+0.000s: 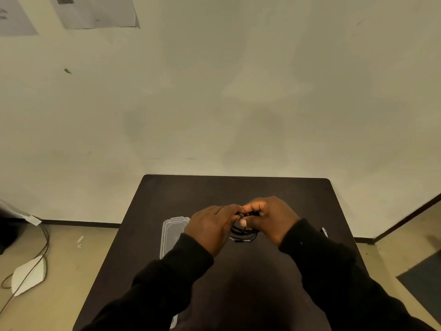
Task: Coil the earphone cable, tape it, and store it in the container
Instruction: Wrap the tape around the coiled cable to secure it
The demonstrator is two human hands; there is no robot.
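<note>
Over the dark table [298,199] both forearms in black sleeves reach forward, backs of the hands up. The left hand [212,225] and right hand [272,218] meet mid-table — each pinched on the black earphone cable [242,231], its loops dangling between them. The clear container [170,235] lies just left.

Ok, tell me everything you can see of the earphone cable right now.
The earphone cable is thin and black, gathered into several loose loops that hang between the two hands above the dark table. The left hand and right hand pinch the top of the bundle together, hiding much of it. A short straight piece with a pale tip, perhaps the plug, shows at the bottom of the loops. No tape is visible on it. It is not in the clear container beside the left hand.
</note>
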